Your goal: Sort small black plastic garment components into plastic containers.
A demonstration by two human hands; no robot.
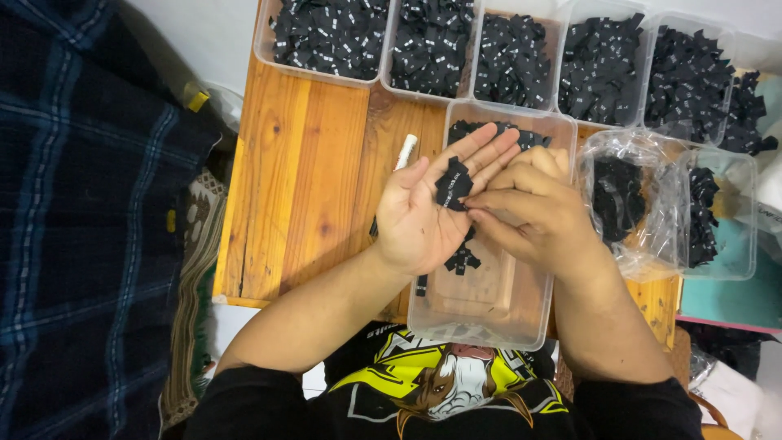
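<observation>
Pinching black labels (453, 184) on open left palm (428, 213), right grip (521, 208), near-empty clear tub (489, 314)

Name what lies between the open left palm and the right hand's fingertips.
In the head view, a small stack of black fabric labels lies on the left hand, and the right hand touches its edge with its fingertips.

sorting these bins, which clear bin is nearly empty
The bin right under the hands, nearest the person: only a few black labels lie in it, its bottom showing. The row of bins at the far edge is packed full.
</observation>
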